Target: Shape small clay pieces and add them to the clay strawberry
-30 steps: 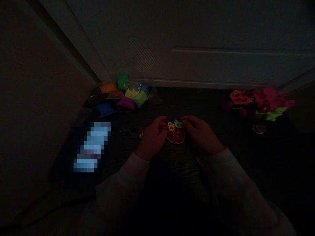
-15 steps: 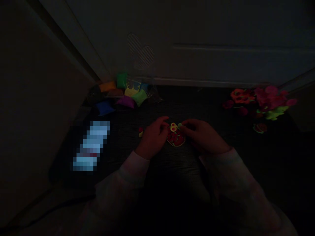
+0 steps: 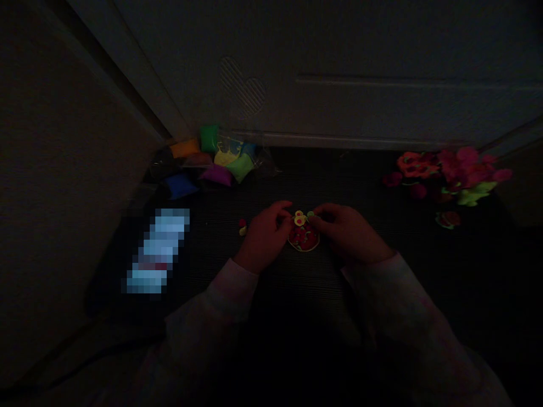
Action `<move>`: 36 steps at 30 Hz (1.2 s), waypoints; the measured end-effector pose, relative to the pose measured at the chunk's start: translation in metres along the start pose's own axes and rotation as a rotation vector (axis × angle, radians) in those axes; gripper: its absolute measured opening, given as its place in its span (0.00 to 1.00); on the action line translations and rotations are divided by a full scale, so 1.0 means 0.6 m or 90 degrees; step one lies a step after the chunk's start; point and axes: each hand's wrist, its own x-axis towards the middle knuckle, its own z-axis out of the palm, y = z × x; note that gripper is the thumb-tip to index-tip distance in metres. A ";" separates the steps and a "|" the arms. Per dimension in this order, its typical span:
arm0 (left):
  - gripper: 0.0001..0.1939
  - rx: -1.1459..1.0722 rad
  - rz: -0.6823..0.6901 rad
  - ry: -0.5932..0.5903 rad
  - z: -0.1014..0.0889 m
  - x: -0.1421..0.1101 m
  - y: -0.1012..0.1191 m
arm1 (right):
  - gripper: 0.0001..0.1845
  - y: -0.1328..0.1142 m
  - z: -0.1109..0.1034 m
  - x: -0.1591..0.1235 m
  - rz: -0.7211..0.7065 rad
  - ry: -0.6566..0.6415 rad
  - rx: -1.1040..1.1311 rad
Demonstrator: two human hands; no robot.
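On the dark table, a small round clay piece [image 3: 304, 239] with a red face, green bits and a pale yellow rim lies between my hands. Two yellow rings with red centres [image 3: 300, 218] sit at its far edge. My left hand [image 3: 266, 232] rests at its left side, thumb and forefinger curled in against the edge. From the right, my right hand [image 3: 345, 229] pinches a small green clay piece [image 3: 310, 215] beside the yellow rings. The dim light hides fine detail at the fingertips.
Bags of coloured clay [image 3: 216, 164] lie at the back left. A lit phone with a blurred screen [image 3: 159, 251] is at left. Small red and yellow bits [image 3: 242, 227] lie beside my left hand. Pink and orange clay shapes [image 3: 462, 169] and a flat red-green piece [image 3: 448, 220] are at right.
Both hands stay nearly in place around the clay piece. Only a very slight shift of the view shows.
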 end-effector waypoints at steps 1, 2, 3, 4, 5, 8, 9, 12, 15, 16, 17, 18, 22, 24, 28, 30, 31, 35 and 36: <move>0.15 0.001 0.001 0.000 0.000 0.000 -0.001 | 0.13 0.000 0.000 0.000 0.003 -0.001 0.001; 0.15 0.002 0.001 0.000 0.000 0.000 -0.001 | 0.13 0.000 -0.001 -0.001 0.005 -0.002 0.003; 0.15 0.002 0.002 -0.001 0.000 0.000 -0.002 | 0.14 -0.001 -0.001 -0.001 0.007 -0.003 0.005; 0.16 0.002 0.001 -0.001 0.000 0.000 -0.003 | 0.14 -0.001 -0.002 -0.002 0.009 -0.005 0.008; 0.16 0.001 0.000 -0.002 0.000 0.001 -0.003 | 0.14 -0.002 -0.003 -0.003 0.011 -0.007 0.010; 0.16 -0.009 -0.006 -0.006 0.000 0.001 -0.004 | 0.14 -0.006 -0.005 -0.004 0.016 -0.010 0.012; 0.16 -0.012 -0.009 -0.005 0.000 0.001 -0.004 | 0.14 -0.007 -0.005 -0.004 0.018 -0.009 0.011; 0.16 -0.014 -0.008 -0.004 -0.001 0.000 -0.002 | 0.13 -0.008 -0.004 -0.003 0.024 -0.004 0.005; 0.15 -0.006 0.001 0.000 -0.001 0.000 0.001 | 0.13 -0.008 -0.002 -0.002 0.030 0.000 0.000; 0.15 -0.001 0.003 0.000 -0.001 0.000 0.001 | 0.13 -0.008 -0.001 -0.002 0.031 0.002 0.000; 0.15 0.002 0.002 0.001 -0.001 0.001 0.001 | 0.13 -0.008 -0.001 -0.002 0.032 0.004 0.000; 0.15 0.005 0.003 -0.001 -0.001 0.001 0.000 | 0.13 -0.007 -0.001 -0.002 0.033 0.006 0.000; 0.16 0.006 0.004 -0.007 -0.001 0.002 -0.003 | 0.12 -0.007 -0.002 -0.002 0.031 0.006 0.004; 0.16 0.006 0.005 -0.007 -0.001 0.002 -0.005 | 0.13 -0.007 -0.003 -0.003 0.032 0.005 0.005; 0.16 0.004 0.007 -0.001 0.001 0.001 -0.007 | 0.12 -0.008 -0.002 -0.003 0.041 -0.001 0.004; 0.16 -0.001 0.006 0.007 0.002 0.001 -0.006 | 0.12 -0.008 -0.002 -0.002 0.043 -0.007 0.008; 0.16 -0.010 0.005 0.015 0.002 0.001 -0.005 | 0.12 -0.008 -0.002 -0.002 0.043 -0.008 0.013; 0.14 -0.073 0.003 0.079 -0.009 0.001 -0.001 | 0.13 -0.009 -0.007 -0.002 0.044 -0.006 0.051; 0.14 -0.090 0.003 0.103 -0.016 0.001 -0.001 | 0.14 -0.010 -0.009 -0.002 0.045 -0.004 0.060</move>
